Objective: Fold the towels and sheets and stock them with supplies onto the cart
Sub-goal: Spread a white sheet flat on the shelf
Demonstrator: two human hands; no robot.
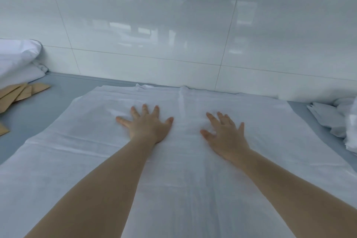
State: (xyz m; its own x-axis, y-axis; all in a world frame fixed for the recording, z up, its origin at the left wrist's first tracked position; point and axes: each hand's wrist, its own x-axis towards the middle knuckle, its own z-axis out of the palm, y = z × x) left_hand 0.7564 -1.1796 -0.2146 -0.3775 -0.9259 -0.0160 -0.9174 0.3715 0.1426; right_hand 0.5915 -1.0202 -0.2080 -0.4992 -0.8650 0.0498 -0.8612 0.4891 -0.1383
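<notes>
A thin white sheet (173, 170) lies spread over the grey table (58, 106), reaching the tiled wall (154, 35). The left hand (147, 124) and right hand (224, 134) press it flat, fingers splayed, gripping nothing. Uneven smoothing could drag wrinkles in or skew the next fold.

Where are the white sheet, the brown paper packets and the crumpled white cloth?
white sheet (193, 189), head view, flat middle between the forearms
brown paper packets (21, 92), head view, top packet's face
crumpled white cloth (328, 116), head view, its near folds
</notes>
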